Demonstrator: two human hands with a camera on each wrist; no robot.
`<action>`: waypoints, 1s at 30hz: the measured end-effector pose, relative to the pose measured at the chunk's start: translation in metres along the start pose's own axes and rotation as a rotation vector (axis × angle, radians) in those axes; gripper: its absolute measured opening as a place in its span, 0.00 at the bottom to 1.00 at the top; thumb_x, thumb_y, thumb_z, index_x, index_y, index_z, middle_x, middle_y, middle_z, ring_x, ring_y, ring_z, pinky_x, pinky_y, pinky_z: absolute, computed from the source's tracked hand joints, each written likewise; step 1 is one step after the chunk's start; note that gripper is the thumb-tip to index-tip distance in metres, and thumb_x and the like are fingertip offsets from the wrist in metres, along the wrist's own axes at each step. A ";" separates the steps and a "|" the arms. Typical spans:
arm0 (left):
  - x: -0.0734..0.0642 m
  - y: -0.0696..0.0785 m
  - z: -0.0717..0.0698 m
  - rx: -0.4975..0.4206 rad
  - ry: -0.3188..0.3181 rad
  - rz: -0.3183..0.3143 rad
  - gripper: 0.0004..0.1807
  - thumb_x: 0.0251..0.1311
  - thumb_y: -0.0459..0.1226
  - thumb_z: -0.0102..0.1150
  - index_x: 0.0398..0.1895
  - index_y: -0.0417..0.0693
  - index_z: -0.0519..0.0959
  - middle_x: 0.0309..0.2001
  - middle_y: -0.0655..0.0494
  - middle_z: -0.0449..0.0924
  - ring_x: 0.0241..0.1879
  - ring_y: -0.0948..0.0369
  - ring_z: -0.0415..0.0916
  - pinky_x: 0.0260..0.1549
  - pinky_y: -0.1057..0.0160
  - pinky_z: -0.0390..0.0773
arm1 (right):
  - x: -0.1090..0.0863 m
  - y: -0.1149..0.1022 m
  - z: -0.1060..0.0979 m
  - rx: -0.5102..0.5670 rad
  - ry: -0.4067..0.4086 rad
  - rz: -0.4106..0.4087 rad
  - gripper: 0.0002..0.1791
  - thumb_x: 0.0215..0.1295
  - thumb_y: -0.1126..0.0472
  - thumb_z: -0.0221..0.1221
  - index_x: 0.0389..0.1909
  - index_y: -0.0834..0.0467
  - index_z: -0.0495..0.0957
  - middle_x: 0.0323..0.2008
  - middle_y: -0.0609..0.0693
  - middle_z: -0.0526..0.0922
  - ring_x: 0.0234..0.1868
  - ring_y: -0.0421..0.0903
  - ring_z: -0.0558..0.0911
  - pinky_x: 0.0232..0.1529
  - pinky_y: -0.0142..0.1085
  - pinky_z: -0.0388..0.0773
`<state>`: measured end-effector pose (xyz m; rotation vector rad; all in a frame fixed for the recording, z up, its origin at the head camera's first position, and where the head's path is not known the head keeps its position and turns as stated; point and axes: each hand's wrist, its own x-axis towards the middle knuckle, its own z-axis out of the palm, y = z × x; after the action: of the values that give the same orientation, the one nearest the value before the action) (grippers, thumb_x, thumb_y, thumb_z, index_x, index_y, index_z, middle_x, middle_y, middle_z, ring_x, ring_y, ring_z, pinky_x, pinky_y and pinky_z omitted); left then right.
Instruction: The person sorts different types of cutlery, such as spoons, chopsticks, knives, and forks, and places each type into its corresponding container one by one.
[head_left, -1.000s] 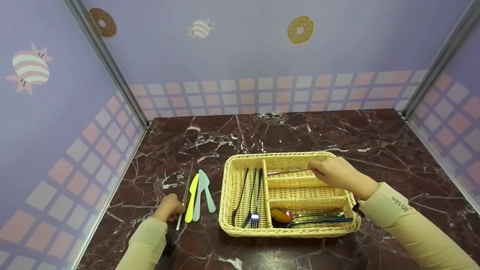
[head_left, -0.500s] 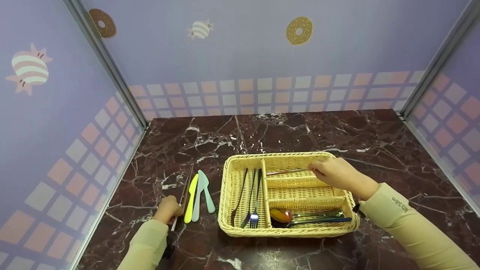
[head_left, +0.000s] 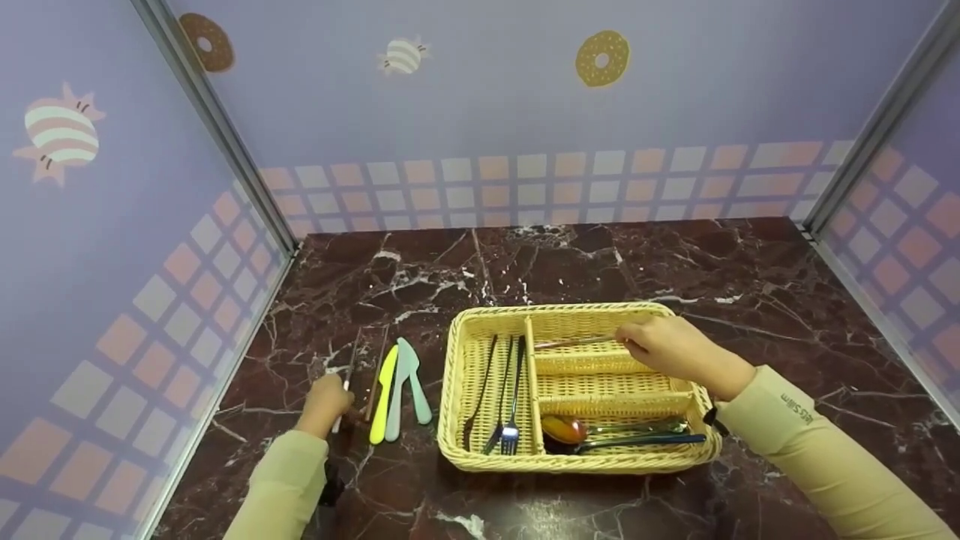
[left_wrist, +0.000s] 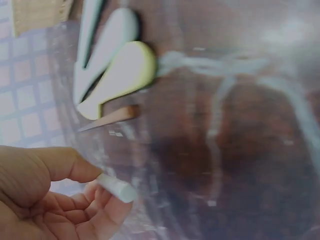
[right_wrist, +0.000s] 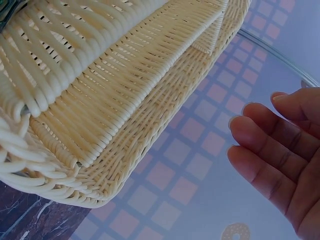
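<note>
Left hand (head_left: 328,397): thumb and fingers closed in a pinch on a white-ended chopstick (left_wrist: 117,188), rounded end poking out past the fingertips, shaft pointing away toward the back wall. Chopstick is left of the basket. A brown chopstick (head_left: 377,367) lies on the marble tabletop (head_left: 540,510) between that hand and the yellow knife (head_left: 384,394). Next to it, a blue-grey knife (head_left: 397,397) and a teal knife (head_left: 419,397), splayed, blades together at the far end. Wicker basket (head_left: 444,397) sits to their right. Left compartment has slim dark utensils, one clearly a fork (head_left: 510,433); near compartment has a copper-bowled spoon (head_left: 566,430) plus more handles. Thin rod (head_left: 574,343) in the back compartment, running toward the right hand (head_left: 675,349) at that compartment's right end. Wrist view shows right fingers loosely bent, thumb apart, nothing gripped; can't tell if the rod touches them.
</note>
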<state>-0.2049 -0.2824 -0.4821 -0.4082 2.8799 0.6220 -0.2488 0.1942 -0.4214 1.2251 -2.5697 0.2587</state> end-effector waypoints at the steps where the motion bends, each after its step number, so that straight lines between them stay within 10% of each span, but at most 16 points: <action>1: 0.001 0.003 -0.003 -0.011 0.020 0.007 0.10 0.51 0.27 0.49 0.31 0.23 0.72 0.33 0.30 0.75 0.32 0.42 0.74 0.32 0.49 0.74 | 0.000 0.000 0.000 0.004 0.005 -0.006 0.06 0.53 0.72 0.56 0.30 0.60 0.78 0.29 0.51 0.81 0.24 0.46 0.80 0.20 0.36 0.74; 9: 0.011 0.042 -0.023 -0.070 0.172 0.107 0.10 0.53 0.28 0.47 0.16 0.36 0.67 0.26 0.34 0.74 0.28 0.44 0.72 0.31 0.46 0.72 | 0.006 -0.008 -0.002 0.003 -0.050 -0.010 0.06 0.54 0.72 0.56 0.27 0.58 0.77 0.25 0.50 0.79 0.19 0.43 0.76 0.19 0.33 0.71; 16: 0.009 0.105 -0.029 0.003 0.250 0.350 0.06 0.49 0.25 0.46 0.19 0.33 0.71 0.27 0.36 0.74 0.32 0.41 0.73 0.34 0.46 0.73 | 0.026 -0.023 -0.005 0.026 -0.095 0.023 0.07 0.54 0.74 0.54 0.31 0.62 0.77 0.29 0.54 0.80 0.24 0.48 0.79 0.23 0.37 0.76; 23: -0.013 0.175 -0.009 0.148 0.353 0.586 0.04 0.46 0.22 0.49 0.27 0.32 0.73 0.31 0.37 0.74 0.35 0.42 0.72 0.35 0.48 0.74 | 0.054 -0.031 -0.002 0.017 0.071 -0.075 0.06 0.53 0.75 0.55 0.29 0.64 0.78 0.27 0.54 0.75 0.28 0.48 0.77 0.29 0.34 0.77; 30: -0.031 0.223 0.023 0.505 0.520 0.756 0.07 0.47 0.27 0.55 0.32 0.40 0.73 0.31 0.48 0.71 0.32 0.54 0.70 0.29 0.62 0.73 | 0.071 -0.027 0.011 -0.047 0.292 -0.167 0.07 0.48 0.76 0.57 0.29 0.64 0.78 0.30 0.53 0.76 0.32 0.49 0.76 0.34 0.34 0.77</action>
<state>-0.2398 -0.0701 -0.4115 0.7233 3.4833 -0.2043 -0.2723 0.1228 -0.4079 1.2717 -2.2017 0.3140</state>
